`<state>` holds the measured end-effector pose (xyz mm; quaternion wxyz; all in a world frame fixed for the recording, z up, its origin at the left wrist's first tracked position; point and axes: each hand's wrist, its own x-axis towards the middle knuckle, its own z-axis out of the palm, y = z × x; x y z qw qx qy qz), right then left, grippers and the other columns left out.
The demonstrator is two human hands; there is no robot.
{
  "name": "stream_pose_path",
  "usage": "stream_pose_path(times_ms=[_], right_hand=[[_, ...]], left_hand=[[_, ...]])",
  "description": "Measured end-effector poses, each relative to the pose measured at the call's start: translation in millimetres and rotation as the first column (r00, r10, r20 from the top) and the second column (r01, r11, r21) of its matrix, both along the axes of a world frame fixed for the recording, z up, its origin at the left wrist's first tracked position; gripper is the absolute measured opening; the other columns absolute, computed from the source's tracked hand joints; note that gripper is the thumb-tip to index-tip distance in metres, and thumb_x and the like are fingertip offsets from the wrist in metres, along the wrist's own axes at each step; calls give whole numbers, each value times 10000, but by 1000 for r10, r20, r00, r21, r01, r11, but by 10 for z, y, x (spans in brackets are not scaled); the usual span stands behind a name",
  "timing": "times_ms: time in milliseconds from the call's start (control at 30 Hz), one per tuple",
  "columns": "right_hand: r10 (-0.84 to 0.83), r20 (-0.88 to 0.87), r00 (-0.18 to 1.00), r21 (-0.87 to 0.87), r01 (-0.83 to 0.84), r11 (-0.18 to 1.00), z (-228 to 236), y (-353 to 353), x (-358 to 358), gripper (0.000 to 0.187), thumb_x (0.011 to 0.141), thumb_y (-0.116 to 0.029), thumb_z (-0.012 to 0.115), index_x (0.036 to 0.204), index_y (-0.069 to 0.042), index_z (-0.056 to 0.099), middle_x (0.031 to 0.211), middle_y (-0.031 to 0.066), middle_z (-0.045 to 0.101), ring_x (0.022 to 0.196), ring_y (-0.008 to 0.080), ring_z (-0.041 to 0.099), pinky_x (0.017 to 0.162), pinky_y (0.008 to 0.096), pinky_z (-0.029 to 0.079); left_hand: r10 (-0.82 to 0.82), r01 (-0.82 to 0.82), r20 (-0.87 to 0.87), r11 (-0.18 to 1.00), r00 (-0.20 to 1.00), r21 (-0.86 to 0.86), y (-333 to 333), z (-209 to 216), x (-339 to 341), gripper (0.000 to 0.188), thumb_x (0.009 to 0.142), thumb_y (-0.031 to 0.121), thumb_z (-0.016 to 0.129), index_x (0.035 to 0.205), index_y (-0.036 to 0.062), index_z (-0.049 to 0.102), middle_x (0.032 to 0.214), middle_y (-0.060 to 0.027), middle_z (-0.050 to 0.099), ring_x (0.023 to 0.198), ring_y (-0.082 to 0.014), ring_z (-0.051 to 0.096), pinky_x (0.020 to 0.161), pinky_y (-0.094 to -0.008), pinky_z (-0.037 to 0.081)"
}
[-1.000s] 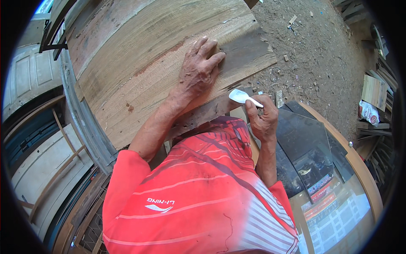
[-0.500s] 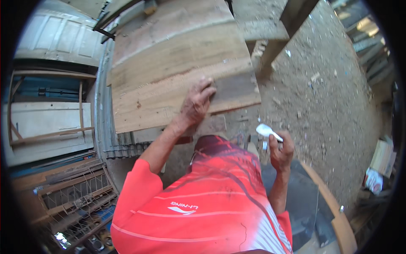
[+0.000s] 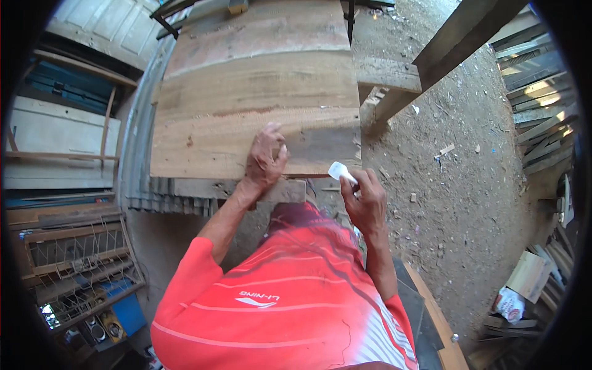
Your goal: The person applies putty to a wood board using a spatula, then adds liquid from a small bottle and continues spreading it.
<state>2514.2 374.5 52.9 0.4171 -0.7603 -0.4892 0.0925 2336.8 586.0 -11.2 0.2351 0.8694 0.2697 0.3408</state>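
My left hand (image 3: 266, 157) rests near the front edge of a wooden tabletop (image 3: 228, 145) made of wide planks. Its fingers are loosely bent and somewhat apart, and I see nothing held in them. Between the thumb and fingers of my right hand (image 3: 369, 200) is the handle of a white plastic spoon (image 3: 338, 171). The spoon's bowl points up and left, just off the tabletop's front right corner. A darker grey patch (image 3: 317, 142) marks the wood between the two hands.
A wooden post (image 3: 441, 52) with a crosspiece (image 3: 388, 74) stands right of the table. Corrugated sheet (image 3: 139, 142) runs along its left side. White panels (image 3: 58, 142) and a wire-mesh frame (image 3: 74, 243) lie at left; scrap planks (image 3: 542, 98) are stacked far right, above littered dirt ground.
My right hand has brought the spoon left and up, closer to the tabletop's front corner. My left hand stays on the board, shifted slightly toward its front edge. The whole view has turned a little.
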Motion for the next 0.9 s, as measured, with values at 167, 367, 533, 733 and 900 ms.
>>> stream_pose_path(times_ms=[167, 367, 533, 733, 900], right_hand=[[-4, -86, 996, 31, 7, 999, 29, 114, 65, 143, 896, -85, 739, 1000, -22, 662, 827, 111, 608, 668, 239, 643, 590, 384, 490], [33, -71, 997, -59, -37, 998, -15, 262, 259, 141, 906, -96, 729, 992, -14, 653, 848, 133, 603, 675, 263, 645, 594, 389, 494], [117, -273, 955, -2, -122, 993, 219, 290, 398, 150, 876, -49, 732, 1013, -20, 677, 895, 134, 655, 762, 260, 678, 621, 359, 530], [154, -296, 943, -3, -162, 987, 231, 71, 1127, 131, 927, -139, 729, 937, -14, 690, 802, 113, 626, 682, 180, 622, 586, 327, 471], [116, -313, 943, -87, -150, 985, 133, -291, 1873, 205, 942, -185, 725, 861, -9, 659, 647, 84, 557, 567, 144, 522, 535, 339, 419]], left_hand=[[-3, 2, -10, 998, 1000, -66, -10, -51, -107, 232, 830, 50, 723, 1034, 35, 614, 1219, -188, 645, 1258, -410, 574, 1078, -491, 460], [-175, 173, -4, 980, 985, -96, -156, 201, 106, 453, 833, 110, 777, 1250, 38, 616, 1292, -175, 637, 1244, -399, 590, 1068, -475, 471], [-349, 391, 182, 751, 919, -532, -555, 486, 613, 462, 913, 197, 763, 1307, 23, 597, 1233, -196, 651, 1138, -349, 654, 961, -418, 530], [-435, 420, 113, 715, 893, -559, -804, 468, 1354, 260, 949, 196, 725, 1152, 50, 655, 994, -159, 674, 877, -338, 692, 731, -420, 543], [-373, 359, -21, 906, 928, -224, -1165, 350, 2083, 237, 919, 197, 718, 1116, 83, 654, 916, -129, 639, 792, -366, 650, 666, -439, 530]])
